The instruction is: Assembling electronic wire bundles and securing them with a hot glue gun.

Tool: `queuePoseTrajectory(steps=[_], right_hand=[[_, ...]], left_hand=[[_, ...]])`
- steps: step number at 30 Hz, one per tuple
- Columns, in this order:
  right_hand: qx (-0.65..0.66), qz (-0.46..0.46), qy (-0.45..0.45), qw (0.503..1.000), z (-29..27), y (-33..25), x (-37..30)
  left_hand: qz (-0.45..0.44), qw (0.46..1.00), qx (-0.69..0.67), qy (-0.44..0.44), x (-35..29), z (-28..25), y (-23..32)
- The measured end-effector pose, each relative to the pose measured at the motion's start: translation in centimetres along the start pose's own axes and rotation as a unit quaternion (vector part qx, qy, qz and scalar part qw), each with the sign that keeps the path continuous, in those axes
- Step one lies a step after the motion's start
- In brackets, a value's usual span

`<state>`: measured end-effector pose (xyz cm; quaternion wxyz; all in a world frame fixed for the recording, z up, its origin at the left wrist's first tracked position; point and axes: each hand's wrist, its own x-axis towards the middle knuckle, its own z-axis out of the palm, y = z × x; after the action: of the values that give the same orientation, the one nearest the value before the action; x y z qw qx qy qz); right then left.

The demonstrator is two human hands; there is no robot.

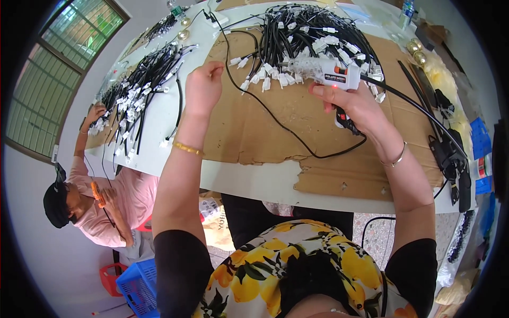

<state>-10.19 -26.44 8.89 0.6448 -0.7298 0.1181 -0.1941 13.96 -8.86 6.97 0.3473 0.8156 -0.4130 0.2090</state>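
Observation:
My right hand (362,104) is wrapped round the grip of a white glue gun (347,78), its nozzle pointing left over the brown cardboard (249,130). A small red light glows on the gun's body. My left hand (204,87) is raised over the left part of the cardboard, fingers curled together; whether something small is between them is hidden. Just beyond the gun lies a large heap of black cables (313,32) with white plastic connectors (287,79) on their ends. A thin black cord runs between my hands across the cardboard.
At left, a co-worker in a pink shirt (114,214) holds an orange tool (97,195) beside another cable pile (140,95). A black power strip (463,180) and adapters lie at the right edge. A blue basket (139,289) stands lower left. A bottle (406,13) is far right.

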Motion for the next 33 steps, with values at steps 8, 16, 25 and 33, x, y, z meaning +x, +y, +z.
queuePoseTrajectory(steps=[8,16,25,33], right_hand=[[-0.013,0.031,0.017,0.999,0.6,-0.1,-0.2],[-0.019,0.025,0.009,0.999,1.4,0.4,0.1],[-0.013,0.017,-0.002,1.000,1.5,-0.2,0.0],[-0.008,-0.004,-0.018,1.000,1.6,-1.6,-0.9]], left_hand=[[0.069,0.943,0.272,-0.177,4.5,6.1,-0.3],[0.047,0.891,0.361,-0.272,5.9,8.0,-0.1],[-0.103,0.941,0.236,-0.220,5.6,8.5,-1.4],[-0.025,0.937,0.284,-0.203,5.2,6.2,1.9]])
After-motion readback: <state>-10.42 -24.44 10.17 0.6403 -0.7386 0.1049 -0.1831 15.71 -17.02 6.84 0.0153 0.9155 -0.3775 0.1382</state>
